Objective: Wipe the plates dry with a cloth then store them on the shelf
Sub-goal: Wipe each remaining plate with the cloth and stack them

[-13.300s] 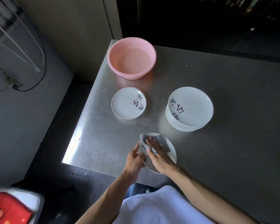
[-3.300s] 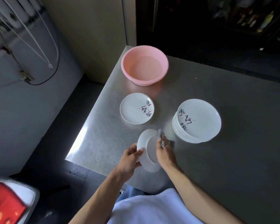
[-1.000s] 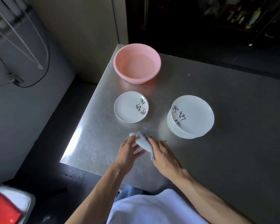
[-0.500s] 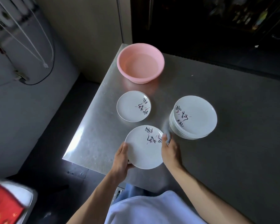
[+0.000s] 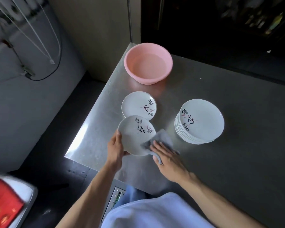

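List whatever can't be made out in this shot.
Head view:
Held plate: near rim hidden under cloth and right hand; underside faces away.
Stack: plate count, top plate covers the rest.
Red object: blurred, cut off by left edge.
Dark background: too dim.

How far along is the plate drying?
Done, apparently: one single plate lies apart near the pink basin, likely wiped. In hand: the left hand grips a plate above the table; the right hand presses the grey cloth flat at its edge. Left: the stack of plates, probably unwiped, then all shelving; no shelf is in view.
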Demonstrator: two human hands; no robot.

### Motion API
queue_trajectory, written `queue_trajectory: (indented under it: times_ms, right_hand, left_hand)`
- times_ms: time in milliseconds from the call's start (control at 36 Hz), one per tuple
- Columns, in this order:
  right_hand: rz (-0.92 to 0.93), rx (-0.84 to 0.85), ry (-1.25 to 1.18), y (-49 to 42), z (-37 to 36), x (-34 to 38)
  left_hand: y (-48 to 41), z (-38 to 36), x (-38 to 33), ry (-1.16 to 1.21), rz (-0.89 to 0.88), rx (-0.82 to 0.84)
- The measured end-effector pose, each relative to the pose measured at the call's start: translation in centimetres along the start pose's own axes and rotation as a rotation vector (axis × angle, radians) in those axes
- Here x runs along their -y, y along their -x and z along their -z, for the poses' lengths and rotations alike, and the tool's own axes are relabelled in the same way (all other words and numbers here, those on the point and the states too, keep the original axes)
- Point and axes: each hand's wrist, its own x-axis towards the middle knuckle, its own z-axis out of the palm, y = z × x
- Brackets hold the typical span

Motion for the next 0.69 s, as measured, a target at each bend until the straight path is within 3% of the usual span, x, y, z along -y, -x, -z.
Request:
queue_trajectory:
  times_ms: [111, 167, 333, 556, 694]
  right_hand:
    - [-0.22, 0.116, -0.185, 0.8, 2.4, -0.2]
    - [-0.265, 0.094, -0.253, 1.1, 3.1, -0.4]
    - [-0.443, 0.07, -0.305, 1.0, 1.9, -1.9]
    - [-0.473, 0.112, -0.425, 0.3, 2.9, -1.9]
    - [-0.364, 0.15, -0.176, 0.6, 2.2, -3.8]
  left_hand:
    - [-0.9, 0.5, -1.2, 0.047, -0.033, -0.011]
    - [-1.1, 0.1, -1.9, 0.086, -0.039, 0.009]
    - [0.0, -5.4, -4.8, 0.071, -0.042, 0.204]
    - [1.4, -14.5, -6.1, -0.09, -0.021, 0.45]
    - [1.3, -17.5, -5.5, -0.179, -0.021, 0.56]
